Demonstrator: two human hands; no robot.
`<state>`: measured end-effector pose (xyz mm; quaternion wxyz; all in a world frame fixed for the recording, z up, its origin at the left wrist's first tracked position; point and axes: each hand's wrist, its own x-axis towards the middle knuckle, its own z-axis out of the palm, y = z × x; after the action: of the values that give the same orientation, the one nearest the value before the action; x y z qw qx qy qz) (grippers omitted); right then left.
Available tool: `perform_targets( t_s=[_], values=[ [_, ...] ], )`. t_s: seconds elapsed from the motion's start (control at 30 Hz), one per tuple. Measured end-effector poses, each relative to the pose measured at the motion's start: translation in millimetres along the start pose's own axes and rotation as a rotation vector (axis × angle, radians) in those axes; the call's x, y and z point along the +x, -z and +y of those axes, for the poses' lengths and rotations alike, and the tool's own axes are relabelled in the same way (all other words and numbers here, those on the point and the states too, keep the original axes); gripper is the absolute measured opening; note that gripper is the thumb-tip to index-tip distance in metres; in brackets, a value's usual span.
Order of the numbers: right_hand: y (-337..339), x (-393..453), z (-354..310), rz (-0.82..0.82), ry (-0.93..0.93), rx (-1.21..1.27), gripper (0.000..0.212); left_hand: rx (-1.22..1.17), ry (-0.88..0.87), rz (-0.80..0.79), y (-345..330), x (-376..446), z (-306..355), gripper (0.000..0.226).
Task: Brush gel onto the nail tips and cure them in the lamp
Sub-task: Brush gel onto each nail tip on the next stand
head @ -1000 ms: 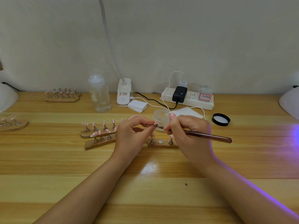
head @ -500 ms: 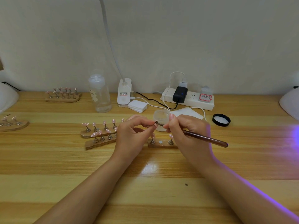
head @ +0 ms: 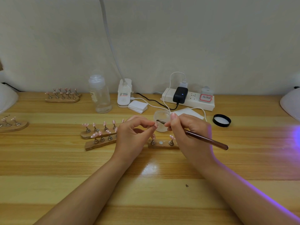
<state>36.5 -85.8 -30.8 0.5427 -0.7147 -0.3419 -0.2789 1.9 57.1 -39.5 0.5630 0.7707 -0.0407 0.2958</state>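
Note:
My left hand (head: pixel 133 135) pinches a small pink nail tip (head: pixel 156 125) on its metal stand between thumb and forefinger. My right hand (head: pixel 190 132) grips a brown-handled brush (head: pixel 206 140), whose bristles touch the nail tip. Just behind them stands a small clear gel jar (head: pixel 162 117). A short wooden holder (head: pixel 163 144) below my hands carries two nail tips and one bare magnet spot. Two longer holders (head: pixel 99 137) with several pink tips lie to the left. A white curing lamp (head: pixel 290 104) sits at the right edge, casting purple light.
A clear bottle (head: pixel 99 95), a clip lamp base (head: pixel 124 95), white pads (head: pixel 138 107), a power strip (head: pixel 188 99) with cables and the jar's black lid (head: pixel 221 120) line the back. More tip holders (head: pixel 62 95) (head: pixel 12 125) and another white lamp (head: pixel 7 98) are at the left.
The brush handle has swung slightly lower and the bristles have shifted along the nail tip. My left hand has stayed in place.

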Motion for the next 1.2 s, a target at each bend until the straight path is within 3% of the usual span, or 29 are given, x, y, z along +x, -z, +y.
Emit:
perform_targets(
  t_s=[0.1,0.33,0.53,0.8,1.03,1.2],
  values=[
    [0,-1,-2,-0.002,0.017,0.012,0.036,0.003,-0.001,0.005,0,0,-1,0.014],
    [1,-2,-3,-0.032,0.027,-0.013,0.046,0.011,0.005,0.009,0,0,-2,0.019],
    [3,-1,-5,0.047,0.029,0.026,0.038,0.003,0.0,0.007,0,0,0,0.017],
    [0,-2,-7,0.027,-0.099,0.064,0.028,0.014,0.01,0.027,0,0,-1,0.02],
    [-1,-3,-13,0.025,-0.175,0.152,0.034,-0.019,0.001,0.04,-1,0,1,0.021],
    [0,-1,-13,0.124,-0.244,0.249,0.033,-0.064,0.041,0.05,-1,0,2,0.025]
  ],
)
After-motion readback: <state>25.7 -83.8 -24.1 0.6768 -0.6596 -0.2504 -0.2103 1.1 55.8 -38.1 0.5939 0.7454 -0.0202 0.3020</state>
